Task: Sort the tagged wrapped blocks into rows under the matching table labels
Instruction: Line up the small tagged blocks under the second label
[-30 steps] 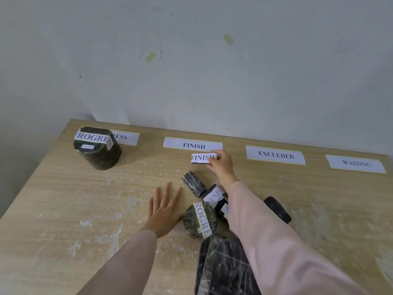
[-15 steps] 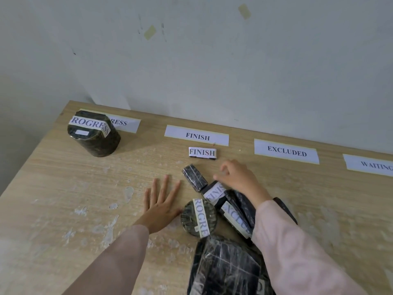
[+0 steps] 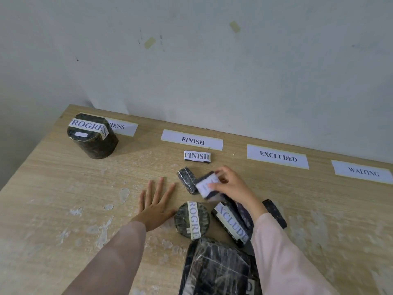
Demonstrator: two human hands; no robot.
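My right hand [image 3: 230, 184] has left the placed FINISH block [image 3: 197, 156], its grip now pinching another tagged block [image 3: 207, 185] to sort; left hand [image 3: 156, 206] stays flat, open on the desk [image 3: 63, 188].

Desk [image 3: 63, 199]: light wood grain, marked with white scuffs and worn patches.
Wall [image 3: 212, 71]: pale, seen behind the desk, marked with dark specks.
Tape scraps [image 3: 149, 42]: two yellowish pieces are stuck on the wall, well apart.
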